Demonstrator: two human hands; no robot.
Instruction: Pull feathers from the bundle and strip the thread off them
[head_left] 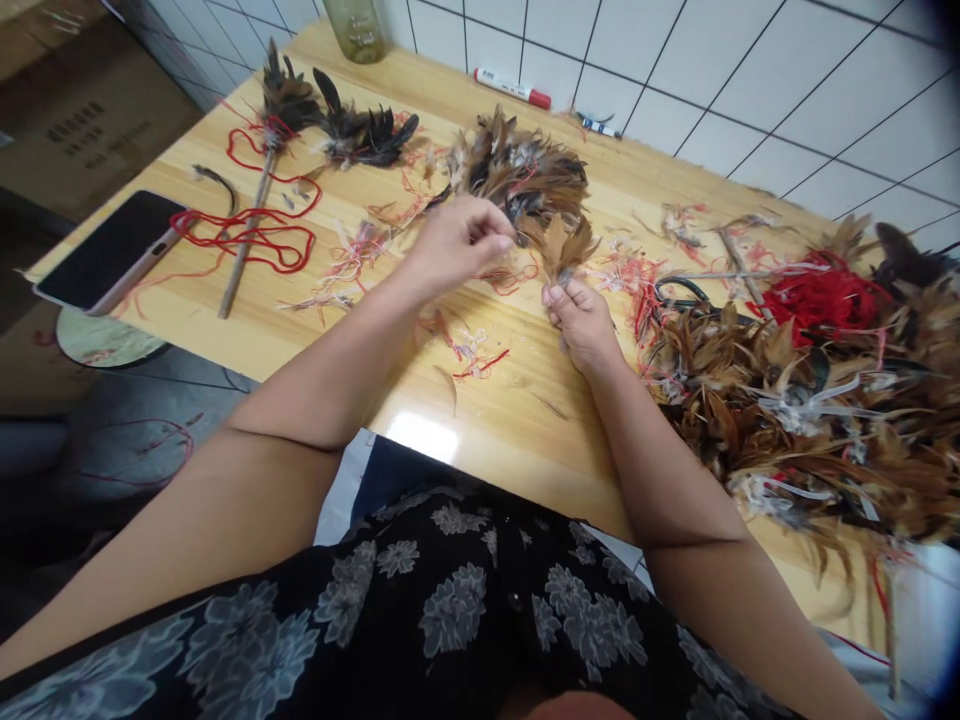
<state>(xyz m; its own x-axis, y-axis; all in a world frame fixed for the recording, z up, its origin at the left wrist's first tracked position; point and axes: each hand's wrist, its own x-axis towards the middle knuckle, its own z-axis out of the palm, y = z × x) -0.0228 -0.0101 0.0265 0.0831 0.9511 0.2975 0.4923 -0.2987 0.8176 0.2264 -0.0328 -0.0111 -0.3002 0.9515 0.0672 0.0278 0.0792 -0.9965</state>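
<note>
A small fan of brown feathers [564, 250] stands up from my right hand [581, 315], which pinches it by its quill ends. To the left, my left hand [466, 238] is curled, thumb and fingers close together; whatever they may hold is too small to make out. Just behind both hands lies a heap of brown feathers [525, 165] with white down and bits of red thread. On the left, a wooden stick [251, 235] has dark feathers [285, 95] bound at its top, and red cord [255, 250] loops over it.
A phone [112, 250] lies at the left edge. Dark feathers [367, 135], a green jar [354, 28] and a red-capped marker [512, 87] are at the back. On the right, a large feather pile [795, 400] surrounds red string [825, 300] and scissors [682, 290]. Thread scraps litter the table [495, 440].
</note>
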